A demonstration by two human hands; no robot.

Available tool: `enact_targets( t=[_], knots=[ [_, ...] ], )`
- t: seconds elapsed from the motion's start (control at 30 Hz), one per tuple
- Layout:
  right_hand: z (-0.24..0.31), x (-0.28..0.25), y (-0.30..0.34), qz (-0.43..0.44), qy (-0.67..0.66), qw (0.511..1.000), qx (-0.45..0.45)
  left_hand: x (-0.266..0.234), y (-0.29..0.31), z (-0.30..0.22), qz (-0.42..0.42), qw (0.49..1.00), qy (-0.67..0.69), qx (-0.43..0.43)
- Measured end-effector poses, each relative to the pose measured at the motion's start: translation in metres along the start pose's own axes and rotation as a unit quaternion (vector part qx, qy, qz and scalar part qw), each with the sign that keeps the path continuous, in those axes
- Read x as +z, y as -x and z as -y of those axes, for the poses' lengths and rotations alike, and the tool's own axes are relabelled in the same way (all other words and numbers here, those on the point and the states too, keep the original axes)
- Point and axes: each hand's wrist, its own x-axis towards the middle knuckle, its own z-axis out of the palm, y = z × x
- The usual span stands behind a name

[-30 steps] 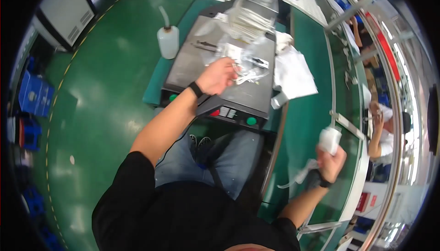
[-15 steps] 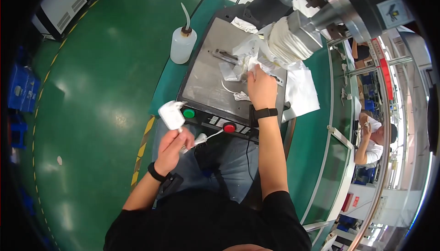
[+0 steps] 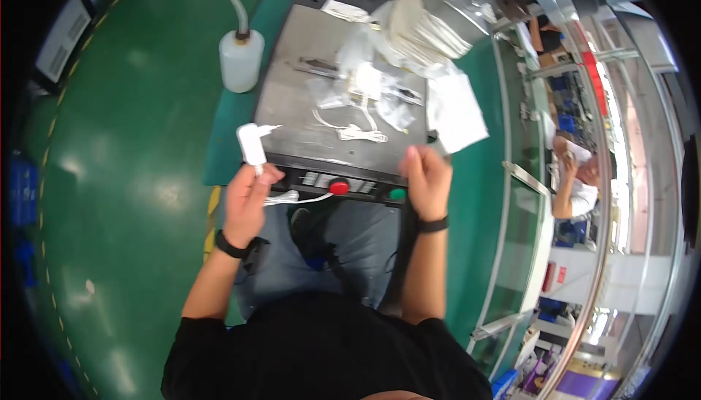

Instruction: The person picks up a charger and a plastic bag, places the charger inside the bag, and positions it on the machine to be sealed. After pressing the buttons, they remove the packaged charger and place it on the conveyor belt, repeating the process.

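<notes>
My left hand [image 3: 248, 199] pinches a white plug-in power adapter [image 3: 252, 144] near its cable end, prongs pointing right. Its white cable [image 3: 285, 197] hangs across the front edge of a grey metal plate [image 3: 292, 133]. On the plate, a second white adapter [image 3: 365, 81] sits among crumpled clear plastic, with its cable bundle [image 3: 361, 134] in front. My right hand [image 3: 429, 181] is curled closed, thumb up, beside the green button [image 3: 396, 194] at the front right corner. Nothing shows in it, and it is apart from the second adapter.
A red button [image 3: 338, 186] is on the front panel. Metal clamps [image 3: 318, 66] lie beside the plastic. A press head [image 3: 456, 6] and a cloth-like white stack [image 3: 420, 35] stand at the back right. A squeeze bottle [image 3: 242, 62] is left; white sheets [image 3: 456, 108] lie right. A person [image 3: 580, 177] sits beyond.
My right hand has drawn back from the plastic to the front right corner, uncovering the second adapter. My left hand still holds its adapter. The whole view has shifted.
</notes>
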Motion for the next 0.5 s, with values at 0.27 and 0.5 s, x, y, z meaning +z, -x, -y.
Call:
enact_targets(
  t=[0.27, 0.5],
  knots=[
    [-0.02, 0.026, 0.068, 0.066, -0.099, 0.989, 0.09, -0.009, -0.007, 0.003, -0.01, 0.999, -0.033, 0.037],
    [0.103, -0.005, 0.045, 0.15, -0.248, 0.949, -0.122, 0.105, -0.002, -0.067, 0.13, 0.945, -0.241, 0.181]
  ],
)
